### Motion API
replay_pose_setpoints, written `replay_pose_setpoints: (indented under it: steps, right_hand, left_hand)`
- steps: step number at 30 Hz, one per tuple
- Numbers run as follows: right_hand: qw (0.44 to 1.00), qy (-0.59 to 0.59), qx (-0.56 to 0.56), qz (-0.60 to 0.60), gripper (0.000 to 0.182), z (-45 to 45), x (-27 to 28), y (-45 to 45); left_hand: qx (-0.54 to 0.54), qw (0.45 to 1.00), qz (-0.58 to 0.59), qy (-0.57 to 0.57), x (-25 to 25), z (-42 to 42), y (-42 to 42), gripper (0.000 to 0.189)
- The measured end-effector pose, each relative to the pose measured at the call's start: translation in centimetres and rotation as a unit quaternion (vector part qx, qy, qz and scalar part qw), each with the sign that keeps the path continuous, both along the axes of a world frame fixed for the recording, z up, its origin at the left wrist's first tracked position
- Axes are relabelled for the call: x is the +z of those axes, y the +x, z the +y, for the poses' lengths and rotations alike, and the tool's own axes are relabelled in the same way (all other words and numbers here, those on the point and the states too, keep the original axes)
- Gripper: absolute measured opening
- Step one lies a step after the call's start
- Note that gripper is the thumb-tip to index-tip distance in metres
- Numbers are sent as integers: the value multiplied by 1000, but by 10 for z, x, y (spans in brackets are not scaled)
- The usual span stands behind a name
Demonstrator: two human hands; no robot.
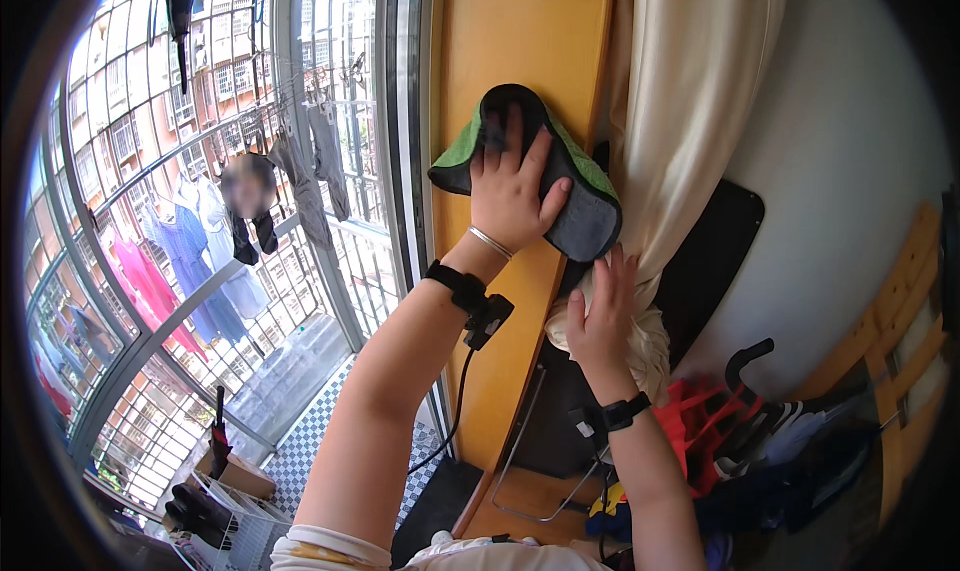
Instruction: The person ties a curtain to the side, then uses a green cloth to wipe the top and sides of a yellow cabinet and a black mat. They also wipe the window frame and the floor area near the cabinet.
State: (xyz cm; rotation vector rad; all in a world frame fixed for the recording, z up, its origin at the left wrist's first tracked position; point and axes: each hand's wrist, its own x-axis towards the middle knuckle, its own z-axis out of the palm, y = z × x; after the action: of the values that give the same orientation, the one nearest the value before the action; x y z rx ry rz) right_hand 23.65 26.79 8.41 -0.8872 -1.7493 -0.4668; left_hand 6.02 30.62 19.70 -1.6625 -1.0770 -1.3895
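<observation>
My left hand (514, 184) lies flat with spread fingers on a green and dark grey cloth (585, 214), pressing it against an orange-brown wooden panel (517, 38). The cloth's edges curl away from the panel. A silver bangle and a black strap with a small device are on my left wrist and forearm. Lower right, my right hand (606, 319) is at the gathered part of a cream curtain (694, 68), fingertips close below the cloth's lower corner; whether it grips the curtain I cannot tell. A black strap circles that wrist too.
To the left, a glazed frame (281, 53) opens onto a barred balcony with hanging clothes (199, 271). A white wire rack (255, 533) with shoes stands lower left. Right are a black board (712, 263), a red bag (686, 421), piled clothes and a wooden frame (892, 361). Cables hang from both wrist devices.
</observation>
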Motion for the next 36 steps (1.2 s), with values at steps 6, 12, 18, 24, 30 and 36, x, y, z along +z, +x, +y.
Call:
replay_pose_setpoints:
  steps: [6,12,18,24,30,36]
  right_hand:
    - [997,68,44,-4,61,10,1,-41]
    - [985,-89,111,97,66,30,-17,-67]
    - [982,-53,133,127,64,42,-30,-73]
    - [988,-33,100,111,64,45,-36,-75]
    - [982,-14,134,133,64,46,-35,-79]
    - [982,17,124,141,62,51,-40,-81]
  left_hand:
    - [49,995,13,-82,-115,-2,-23,67]
    - [-29,984,15,-176,-156,5,-58,65]
    - [-93,993,21,-74,6,30,-67,68]
    - [-31,997,11,68,81,15,-62,61]
    - [66,997,-16,45,-18,13,-64,68]
    - [5,999,-31,-12,-63,4,-67,59]
